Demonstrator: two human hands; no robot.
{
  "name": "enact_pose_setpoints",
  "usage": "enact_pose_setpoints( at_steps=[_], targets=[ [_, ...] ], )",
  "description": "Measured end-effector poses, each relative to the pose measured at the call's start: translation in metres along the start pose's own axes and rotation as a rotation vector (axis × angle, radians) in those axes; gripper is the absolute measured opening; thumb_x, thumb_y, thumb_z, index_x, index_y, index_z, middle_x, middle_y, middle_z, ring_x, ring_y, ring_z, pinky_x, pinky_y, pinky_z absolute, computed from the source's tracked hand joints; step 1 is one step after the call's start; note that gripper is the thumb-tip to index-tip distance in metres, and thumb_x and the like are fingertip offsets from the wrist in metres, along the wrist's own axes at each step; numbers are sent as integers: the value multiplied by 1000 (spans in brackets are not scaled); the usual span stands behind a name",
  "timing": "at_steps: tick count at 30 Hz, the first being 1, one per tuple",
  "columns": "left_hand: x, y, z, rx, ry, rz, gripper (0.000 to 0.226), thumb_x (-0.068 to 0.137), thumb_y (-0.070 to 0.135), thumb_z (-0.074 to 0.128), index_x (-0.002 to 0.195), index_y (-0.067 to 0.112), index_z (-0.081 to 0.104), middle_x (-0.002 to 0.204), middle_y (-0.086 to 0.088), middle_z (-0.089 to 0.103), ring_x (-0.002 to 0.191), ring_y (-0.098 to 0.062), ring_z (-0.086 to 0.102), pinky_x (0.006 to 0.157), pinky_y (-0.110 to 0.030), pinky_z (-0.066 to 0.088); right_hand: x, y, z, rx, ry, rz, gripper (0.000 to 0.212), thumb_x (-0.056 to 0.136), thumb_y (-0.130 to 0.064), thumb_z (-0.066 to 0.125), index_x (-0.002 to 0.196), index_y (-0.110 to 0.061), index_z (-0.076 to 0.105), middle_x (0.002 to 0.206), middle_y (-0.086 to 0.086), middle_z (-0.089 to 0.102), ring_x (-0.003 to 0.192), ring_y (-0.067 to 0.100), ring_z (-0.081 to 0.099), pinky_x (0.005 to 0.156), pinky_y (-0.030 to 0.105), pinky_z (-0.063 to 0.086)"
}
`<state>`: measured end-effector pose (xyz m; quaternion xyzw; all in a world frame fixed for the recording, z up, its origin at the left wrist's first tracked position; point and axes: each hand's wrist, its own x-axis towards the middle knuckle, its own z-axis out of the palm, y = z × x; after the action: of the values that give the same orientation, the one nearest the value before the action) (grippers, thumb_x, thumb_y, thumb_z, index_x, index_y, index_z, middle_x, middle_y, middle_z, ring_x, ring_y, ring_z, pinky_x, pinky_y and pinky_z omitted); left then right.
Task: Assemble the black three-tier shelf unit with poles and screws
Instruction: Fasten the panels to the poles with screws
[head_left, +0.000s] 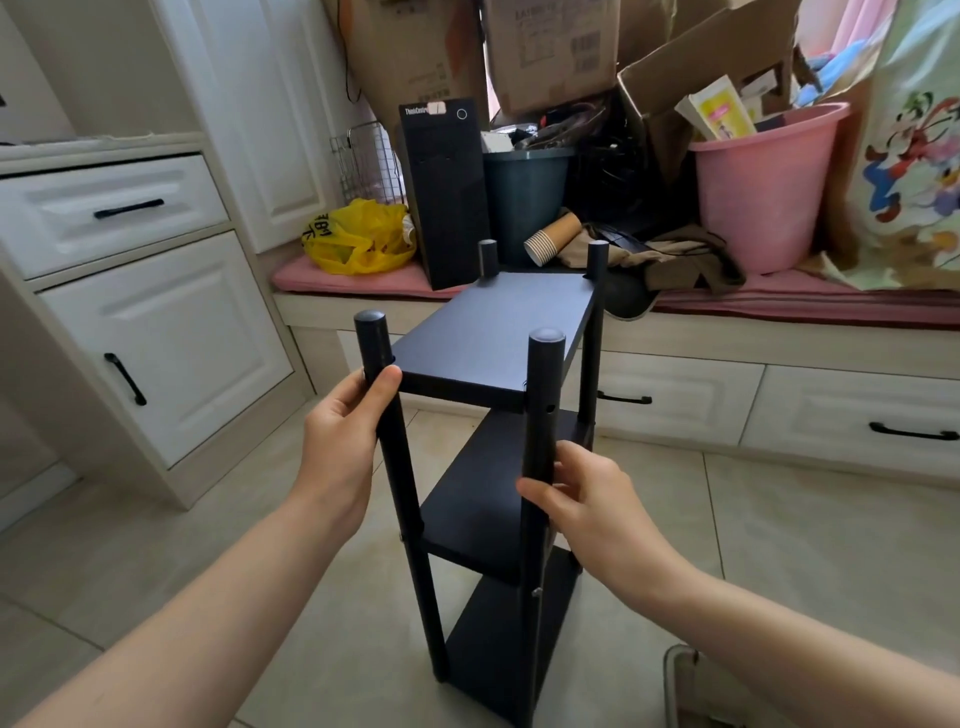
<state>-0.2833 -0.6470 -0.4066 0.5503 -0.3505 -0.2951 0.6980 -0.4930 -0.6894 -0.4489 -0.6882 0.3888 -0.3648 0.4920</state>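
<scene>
Standing upright on the tiled floor (779, 519), the black shelf unit (493, 322) is being steadied by two bare hands.

The left hand (345, 431) is wrapping its grip around the unit's near-left pole (400, 467) just below the top shelf, with the thumb lying across the front of the pole. The right hand (587, 499) is closing its grip on the near-right pole (543, 395), lower down, between the top shelf and the middle shelf (478, 499). The bottom shelf (509, 639) is sitting close to the floor, and a small screw (536, 591) is showing on the near-right pole above it. Behind the unit, a black computer tower (447, 197) is standing on a pink-cushioned bench (332, 278), with a yellow bag (358, 239) to the tower's left and a pink bucket (763, 192) far to its right.
</scene>
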Motion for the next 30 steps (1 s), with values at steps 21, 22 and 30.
enact_pose_setpoints(
  at_steps=[21,22,30],
  targets=[
    [-41,4,17,-180,-54,-388,37,97,43,60,111,9,68,104,-9,78,94,-20,76,86,-32,53,-4,8,28,-80,-75,-44,18,89,-23,72,88,-38,62,84,-16,71,82,-4,67,71,16,53],
    [-43,4,19,-209,-109,-392,35,96,42,62,109,10,69,107,-11,77,98,-22,76,90,-34,53,-5,8,29,-85,-74,-49,18,89,-23,73,87,-38,62,84,-16,71,82,-4,67,72,16,53],
    [-51,2,32,-302,-279,-317,24,85,37,65,88,15,75,97,-11,67,109,-29,65,98,-39,53,-2,6,29,-181,-112,-116,10,94,-34,65,85,-36,59,71,-15,64,64,-3,58,61,10,47]
  ],
)
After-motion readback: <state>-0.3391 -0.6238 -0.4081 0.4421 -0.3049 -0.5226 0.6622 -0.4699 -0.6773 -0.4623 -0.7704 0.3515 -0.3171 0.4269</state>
